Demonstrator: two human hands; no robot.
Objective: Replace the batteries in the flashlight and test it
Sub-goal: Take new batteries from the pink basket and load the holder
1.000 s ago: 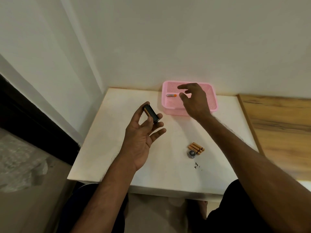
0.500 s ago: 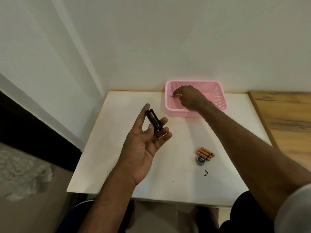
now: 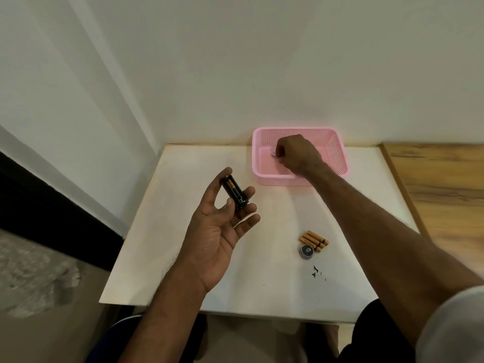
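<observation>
My left hand (image 3: pixel 222 226) is held palm up over the white table (image 3: pixel 183 258) and holds a black battery holder (image 3: pixel 235 192) between thumb and fingertips; an orange battery shows inside it. My right hand (image 3: pixel 296 153) reaches into the pink basket (image 3: pixel 337 155) at the back of the table, with the fingers curled down around a small battery whose silver end (image 3: pixel 273 154) peeks out at the left of the fingers. Three orange batteries (image 3: pixel 314 240) lie side by side on the table at the right, with a round black flashlight cap (image 3: pixel 306 251) just in front of them.
The table stands in a white wall corner. A wooden surface (image 3: pixel 445 192) adjoins it on the right. Small dark specks (image 3: pixel 317 271) lie near the cap. My knees show below the table's front edge.
My right hand went from hovering open over the basket to reaching down inside it and closing on the battery there. My left hand stayed in place, turning the holder slightly.
</observation>
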